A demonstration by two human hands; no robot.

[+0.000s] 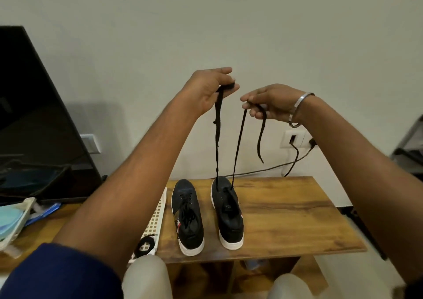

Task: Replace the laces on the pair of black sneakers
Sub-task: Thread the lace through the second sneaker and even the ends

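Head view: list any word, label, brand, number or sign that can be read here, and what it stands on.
No text can be read in this frame.
Left sneaker: a small red and white mark on its side, too small to read.
Right sneaker: a faint mark on the tongue, blurred.
Blue packet at the left: any print is unreadable.

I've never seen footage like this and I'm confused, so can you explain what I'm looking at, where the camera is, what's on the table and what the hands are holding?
There is no machine here. A person wears a camera on the head, so this single picture looks forward and down at their own arms. On the wooden table stand two black sneakers: the left sneaker is laced, the right sneaker is being worked on. The left hand and the right hand each pinch one end of a black lace that runs down to the right sneaker. Another coiled lace lies on a white grid tray.
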